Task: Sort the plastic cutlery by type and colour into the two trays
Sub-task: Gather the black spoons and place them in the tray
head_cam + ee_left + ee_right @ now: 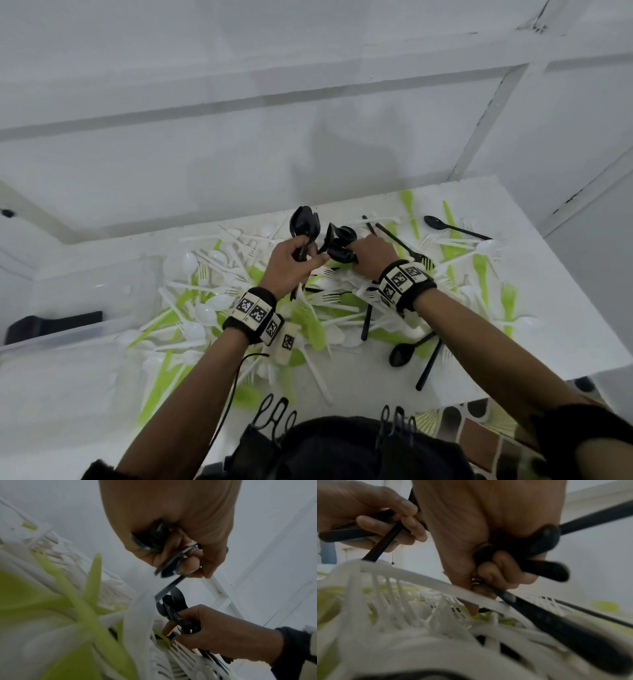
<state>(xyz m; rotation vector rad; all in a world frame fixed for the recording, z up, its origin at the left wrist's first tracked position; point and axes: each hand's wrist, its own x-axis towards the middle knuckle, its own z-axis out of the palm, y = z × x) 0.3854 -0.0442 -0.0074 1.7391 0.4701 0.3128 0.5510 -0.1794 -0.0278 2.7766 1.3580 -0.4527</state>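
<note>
My left hand (289,261) grips a bunch of black spoons (305,224), bowls up and handles poking out below my fist. My right hand (371,251) clutches another cluster of black spoons (339,245), bowls turned toward the left bunch. Under both lies a tangled heap of white and lime-green cutlery (219,301), forks and spoons crossing every way. More black pieces lie scattered to the right, one spoon (452,226) far back. A clear tray (85,329) sits at the left.

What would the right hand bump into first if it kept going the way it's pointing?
Probably the black spoons that the left hand holds: the right hand, gripping its own black spoons, points at them, though depth is unclear.
</note>
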